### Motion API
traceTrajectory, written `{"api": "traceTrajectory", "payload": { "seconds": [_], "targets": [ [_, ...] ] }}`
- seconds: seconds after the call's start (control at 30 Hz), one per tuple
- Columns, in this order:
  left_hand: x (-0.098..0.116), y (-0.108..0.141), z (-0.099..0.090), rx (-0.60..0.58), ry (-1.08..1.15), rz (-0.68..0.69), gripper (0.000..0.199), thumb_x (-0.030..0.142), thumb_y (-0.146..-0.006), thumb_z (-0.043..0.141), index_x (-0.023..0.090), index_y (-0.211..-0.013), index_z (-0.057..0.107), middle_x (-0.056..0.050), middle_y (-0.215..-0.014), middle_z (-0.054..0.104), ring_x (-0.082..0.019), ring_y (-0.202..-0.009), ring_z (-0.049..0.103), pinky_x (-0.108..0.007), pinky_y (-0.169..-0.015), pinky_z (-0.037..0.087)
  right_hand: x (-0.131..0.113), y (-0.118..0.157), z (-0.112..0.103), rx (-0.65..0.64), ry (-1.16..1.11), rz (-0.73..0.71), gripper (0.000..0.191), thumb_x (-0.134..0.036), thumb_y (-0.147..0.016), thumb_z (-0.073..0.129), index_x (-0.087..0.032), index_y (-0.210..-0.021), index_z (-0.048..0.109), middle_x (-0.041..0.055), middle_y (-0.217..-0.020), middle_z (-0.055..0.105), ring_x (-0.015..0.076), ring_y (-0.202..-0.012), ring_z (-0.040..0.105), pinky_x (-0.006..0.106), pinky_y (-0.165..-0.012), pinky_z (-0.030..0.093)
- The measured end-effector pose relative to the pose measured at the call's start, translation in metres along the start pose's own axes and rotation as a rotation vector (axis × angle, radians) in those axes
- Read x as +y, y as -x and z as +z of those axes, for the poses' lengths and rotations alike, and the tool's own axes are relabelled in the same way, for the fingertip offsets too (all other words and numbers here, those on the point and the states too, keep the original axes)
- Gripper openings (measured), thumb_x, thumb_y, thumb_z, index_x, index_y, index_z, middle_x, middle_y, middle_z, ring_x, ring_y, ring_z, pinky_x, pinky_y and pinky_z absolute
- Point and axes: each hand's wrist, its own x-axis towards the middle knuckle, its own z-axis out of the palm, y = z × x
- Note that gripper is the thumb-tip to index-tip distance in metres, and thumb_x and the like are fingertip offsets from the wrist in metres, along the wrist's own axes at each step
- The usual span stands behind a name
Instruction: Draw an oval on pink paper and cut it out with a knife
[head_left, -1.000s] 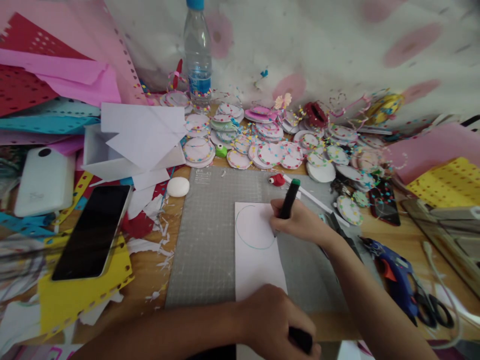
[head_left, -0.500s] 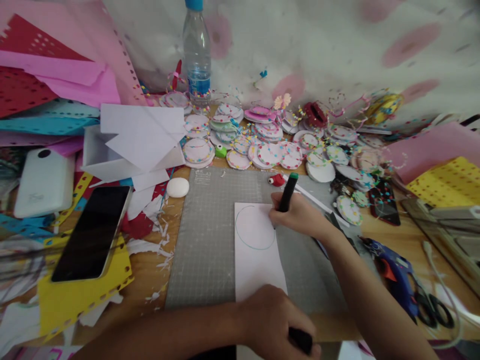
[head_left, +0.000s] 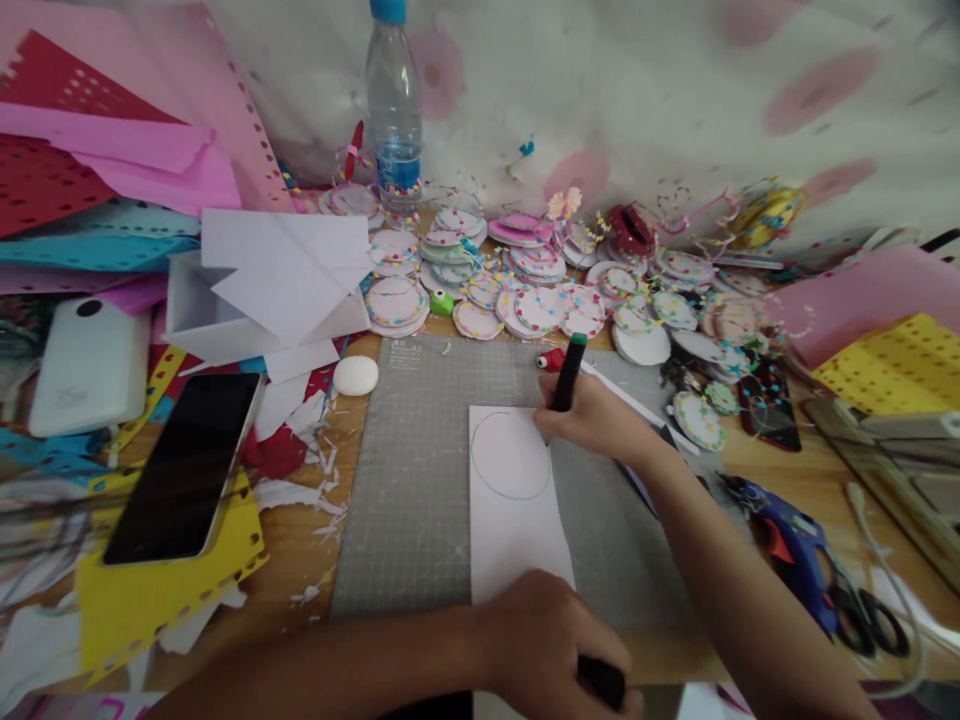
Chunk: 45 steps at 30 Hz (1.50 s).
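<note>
A long strip of white paper (head_left: 517, 530) lies on the grey cutting mat (head_left: 412, 480), a thin green circle drawn near its far end. My right hand (head_left: 585, 415) grips a black marker with a green end (head_left: 568, 375), held upright at the circle's upper right edge. The marker's tip is mostly hidden by the fingers. My left hand (head_left: 551, 640) rests over the near part of the paper, its fingers curled round a black object (head_left: 601, 682) that I cannot fully make out.
Several decorated white paper discs (head_left: 540, 305) crowd the back, beside a water bottle (head_left: 395, 110). At left are a smartphone (head_left: 184, 465), an eraser-like white oval (head_left: 355, 376) and paper scraps. A blue glue gun (head_left: 787, 550) and scissors (head_left: 870, 620) lie right.
My right hand has moved the marker slightly up and to the left along the circle, whose line now runs further up its right side. My left hand stays where it was.
</note>
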Motion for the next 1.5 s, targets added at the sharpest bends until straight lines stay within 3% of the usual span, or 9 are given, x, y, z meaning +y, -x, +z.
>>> {"api": "traceTrajectory", "payload": {
  "seconds": [0.77,0.87,0.97,1.03,1.1,1.2,1.3,1.4,1.5],
  "targets": [
    [-0.006,0.001,0.001,-0.036,-0.003,0.016,0.038,0.022,-0.069,0.066,0.016,-0.045,0.037,0.009,-0.041,0.030,-0.002,-0.041,0.031,-0.015,-0.043,0.025,-0.005,-0.016,0.001,0.093,0.060,-0.096,0.021,-0.019,-0.065,0.053,-0.022,-0.058,0.033,-0.0058,-0.055,0.034,0.0103,-0.054,0.032,0.027,-0.052,0.024],
    [-0.017,0.002,0.003,-0.099,0.012,0.025,0.032,0.026,-0.074,0.066,0.015,-0.051,0.047,0.008,-0.046,0.038,-0.002,-0.046,0.040,-0.012,-0.046,0.029,-0.002,-0.016,0.000,0.096,-0.068,-0.138,0.021,-0.021,-0.066,0.053,-0.022,-0.058,0.033,-0.0059,-0.055,0.033,0.0102,-0.053,0.032,0.026,-0.051,0.025],
    [-0.028,0.002,0.001,-0.206,-0.010,-0.018,0.028,0.031,-0.079,0.063,0.015,-0.057,0.056,0.007,-0.050,0.049,-0.003,-0.052,0.049,-0.010,-0.049,0.033,-0.002,-0.010,-0.001,0.242,-0.337,-0.151,0.024,-0.032,-0.074,0.056,-0.022,-0.062,0.038,-0.0052,-0.057,0.037,0.0106,-0.054,0.036,0.025,-0.051,0.028],
    [-0.032,0.001,0.000,-0.252,-0.038,-0.022,0.030,0.034,-0.081,0.061,0.016,-0.057,0.057,0.007,-0.051,0.051,-0.003,-0.052,0.049,-0.010,-0.050,0.034,-0.001,-0.002,0.001,0.316,-0.474,-0.126,0.025,-0.041,-0.080,0.055,-0.022,-0.070,0.043,-0.0050,-0.058,0.041,0.0108,-0.053,0.038,0.025,-0.051,0.029],
    [-0.035,0.000,-0.001,-0.269,-0.047,-0.022,0.034,0.035,-0.083,0.060,0.015,-0.055,0.055,0.007,-0.050,0.050,-0.003,-0.051,0.048,-0.010,-0.050,0.033,0.001,0.005,0.007,0.306,-0.556,-0.133,0.026,-0.046,-0.082,0.055,-0.022,-0.080,0.047,-0.0047,-0.062,0.045,0.0112,-0.054,0.041,0.025,-0.051,0.032],
    [-0.036,0.000,0.001,-0.253,-0.014,-0.004,0.040,0.037,-0.080,0.063,0.015,-0.051,0.046,0.008,-0.045,0.038,-0.002,-0.046,0.039,-0.012,-0.047,0.029,0.007,0.012,0.018,0.267,-0.650,-0.155,0.025,-0.046,-0.083,0.057,-0.022,-0.087,0.050,-0.0038,-0.066,0.048,0.0119,-0.057,0.045,0.025,-0.053,0.034],
    [-0.032,0.001,0.002,-0.188,0.035,0.026,0.044,0.033,-0.076,0.066,0.016,-0.049,0.036,0.009,-0.044,0.027,-0.002,-0.043,0.029,-0.015,-0.043,0.024,0.012,0.012,0.029,0.289,-0.756,-0.079,0.026,-0.046,-0.082,0.058,-0.023,-0.082,0.047,-0.0066,-0.059,0.042,0.0108,-0.050,0.039,0.025,-0.047,0.029],
    [-0.021,0.000,0.000,-0.146,0.023,-0.013,0.044,0.025,-0.072,0.064,0.017,-0.046,0.030,0.009,-0.041,0.022,-0.002,-0.041,0.024,-0.016,-0.040,0.021,0.012,0.006,0.037,0.373,-0.751,-0.029,0.028,-0.045,-0.078,0.060,-0.023,-0.073,0.044,-0.0074,-0.055,0.039,0.0103,-0.048,0.035,0.025,-0.046,0.027],
    [-0.014,-0.002,-0.001,-0.146,0.006,-0.035,0.041,0.024,-0.071,0.063,0.018,-0.045,0.030,0.009,-0.040,0.023,-0.002,-0.038,0.024,-0.016,-0.039,0.020,0.011,0.001,0.041,0.472,-0.654,-0.057,0.032,-0.040,-0.076,0.060,-0.023,-0.060,0.039,-0.0046,-0.057,0.043,0.0118,-0.055,0.040,0.026,-0.053,0.032]
  ]
}}
